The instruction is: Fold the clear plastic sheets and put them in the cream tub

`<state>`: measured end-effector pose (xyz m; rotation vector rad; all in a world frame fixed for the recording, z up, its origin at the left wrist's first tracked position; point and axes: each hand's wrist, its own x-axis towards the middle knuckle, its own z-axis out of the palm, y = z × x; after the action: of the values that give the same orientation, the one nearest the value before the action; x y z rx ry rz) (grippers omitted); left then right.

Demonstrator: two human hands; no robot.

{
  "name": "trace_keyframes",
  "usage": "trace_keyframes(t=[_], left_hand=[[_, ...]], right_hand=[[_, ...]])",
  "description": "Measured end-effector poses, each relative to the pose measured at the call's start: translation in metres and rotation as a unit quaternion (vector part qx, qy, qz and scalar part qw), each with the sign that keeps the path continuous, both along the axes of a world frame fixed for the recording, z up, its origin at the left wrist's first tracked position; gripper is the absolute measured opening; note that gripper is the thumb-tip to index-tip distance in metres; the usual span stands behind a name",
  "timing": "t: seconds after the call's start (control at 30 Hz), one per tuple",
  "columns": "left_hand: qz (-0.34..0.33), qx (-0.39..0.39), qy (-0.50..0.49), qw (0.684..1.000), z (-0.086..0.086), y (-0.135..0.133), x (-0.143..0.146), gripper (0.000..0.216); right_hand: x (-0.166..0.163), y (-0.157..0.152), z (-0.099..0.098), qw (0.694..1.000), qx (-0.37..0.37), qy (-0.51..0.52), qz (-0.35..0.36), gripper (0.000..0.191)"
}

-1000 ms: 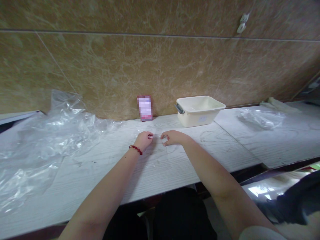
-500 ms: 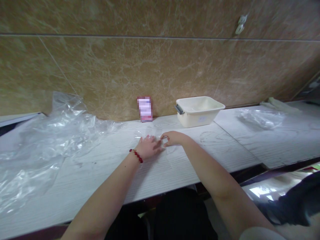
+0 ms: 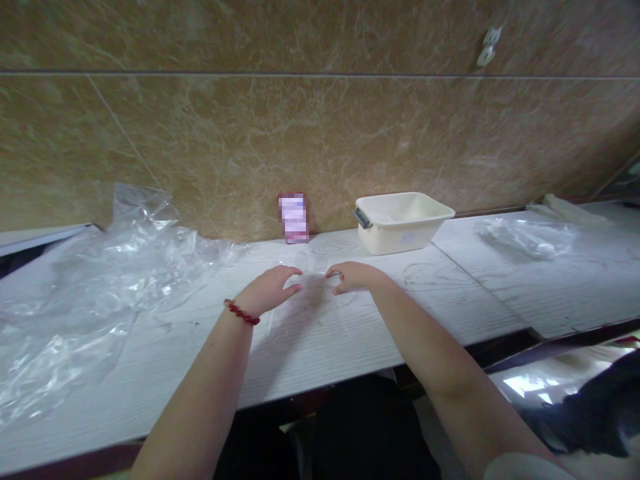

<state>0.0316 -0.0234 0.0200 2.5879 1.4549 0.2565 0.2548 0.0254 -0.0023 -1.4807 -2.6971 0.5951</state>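
Gaping between thumb and fingers, the left hand (image 3: 269,288) is unclenched; the right hand (image 3: 354,275) curls loosely, its grasp impossible to tell; clear plastic film (image 3: 317,265) lies on the table (image 3: 165,373) beneath them; a cream bin (image 3: 397,239), its inside partly hidden, stands beyond; both forearms (image 3: 210,373) reach forward, converging.

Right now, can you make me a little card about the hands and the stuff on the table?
Left hand: open, over the table
Bracelet: red, worn on the left
Right hand: open, apart from the left
Near both hands: faint clear film, edges hard to see
Tub: cream, grey handle, by the wall
Left side: big plastic heap
Right side: smaller plastic bundle
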Motion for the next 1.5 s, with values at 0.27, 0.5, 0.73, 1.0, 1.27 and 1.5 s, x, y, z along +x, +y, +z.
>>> trace_keyframes(t=[0.27,0.5,0.73,1.0,1.27,1.5], left_hand=[[-0.076,-0.065,-0.031,0.994,-0.012,-0.065,-0.051,0.026],[-0.085,-0.057,-0.062,0.993,-0.044,-0.074,-0.068,0.033],[-0.105,-0.022,-0.085,0.991,-0.055,-0.071,-0.068,0.020],[-0.040,-0.036,-0.130,0.990,-0.035,-0.061,-0.051,0.021],[0.063,-0.039,-0.202,0.977,-0.015,-0.035,-0.036,0.025],[0.105,-0.061,-0.379,0.917,-0.014,-0.004,-0.029,0.024]], right_hand=[[-0.004,-0.001,0.005,0.999,-0.010,-0.028,0.021,0.054],[-0.004,-0.002,0.006,0.999,-0.018,-0.025,0.031,0.056],[-0.004,-0.001,0.005,0.999,-0.016,-0.023,0.033,0.056],[-0.002,0.001,0.002,1.000,-0.005,0.003,0.025,0.039],[0.005,0.007,0.001,0.997,0.018,0.040,0.068,0.046],[0.014,0.009,0.003,0.991,-0.010,0.049,0.126,0.058]])
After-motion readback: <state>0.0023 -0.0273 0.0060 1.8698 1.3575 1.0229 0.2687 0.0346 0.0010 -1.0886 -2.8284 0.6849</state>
